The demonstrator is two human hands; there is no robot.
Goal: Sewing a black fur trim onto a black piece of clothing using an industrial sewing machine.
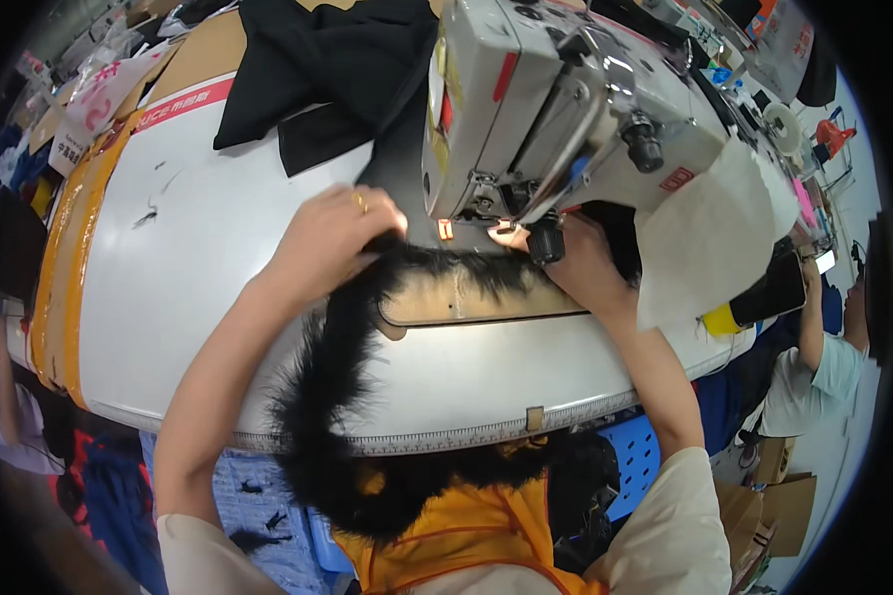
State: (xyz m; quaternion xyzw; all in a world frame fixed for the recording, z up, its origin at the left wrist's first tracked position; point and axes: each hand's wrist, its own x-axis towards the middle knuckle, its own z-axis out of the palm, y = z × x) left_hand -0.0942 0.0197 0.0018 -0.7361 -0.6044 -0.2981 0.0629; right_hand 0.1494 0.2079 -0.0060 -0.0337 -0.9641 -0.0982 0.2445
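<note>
A long strip of black fur trim (pixel 332 387) runs under the head of a white sewing machine (pixel 585 109) and hangs over the table's front edge towards my lap. My left hand (pixel 345 233), with a ring on one finger, pinches the trim left of the needle area. Close to the presser foot, my right hand (pixel 587 266) grips the trim's right end; a dark knob hides part of its fingers, and one fingertip shows beside the foot. Between my hands the fur lies along a pale wooden plate (pixel 476 297).
Black folded cloth (pixel 327 69) lies behind my left hand. A measuring tape (pixel 486 428) follows the white table's front edge. Off-white cloth (pixel 714 228) hangs on the machine's right side. Orange fabric (pixel 456 526) covers my lap. Another person (pixel 814 377) sits at the right.
</note>
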